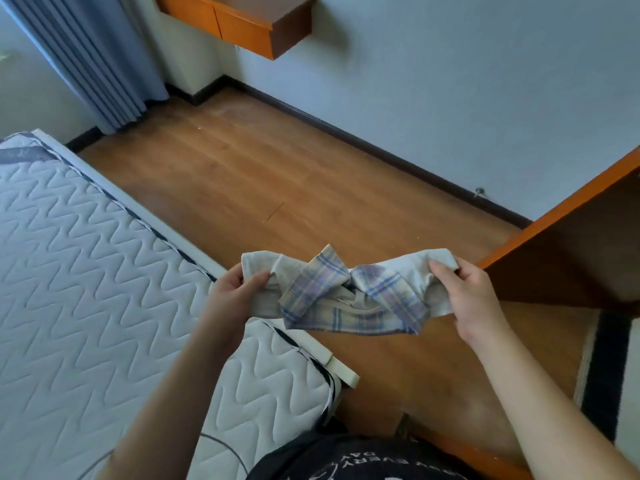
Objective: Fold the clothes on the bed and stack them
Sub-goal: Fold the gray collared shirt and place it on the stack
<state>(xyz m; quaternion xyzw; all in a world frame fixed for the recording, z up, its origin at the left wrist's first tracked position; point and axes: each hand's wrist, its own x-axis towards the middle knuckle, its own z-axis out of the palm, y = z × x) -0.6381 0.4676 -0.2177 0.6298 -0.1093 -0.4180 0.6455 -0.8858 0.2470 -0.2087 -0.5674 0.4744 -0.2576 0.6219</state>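
A small cream garment with a purple and blue plaid collar (346, 292) hangs in the air between my hands, over the wooden floor just past the mattress corner. My left hand (235, 294) grips its left cream end, thumb on top. My right hand (467, 292) pinches its right cream end. The plaid collar flaps bunch in the middle and droop a little. The bed's white quilted mattress (86, 289) lies to the left and below; no other clothes show on it.
A wooden desk side panel (561, 258) stands close on the right, near my right hand. Wooden floor (277, 174) stretches ahead to a pale wall with dark skirting. Blue curtains (90, 57) hang at the far left, and an orange wall cabinet (249, 22) is mounted above.
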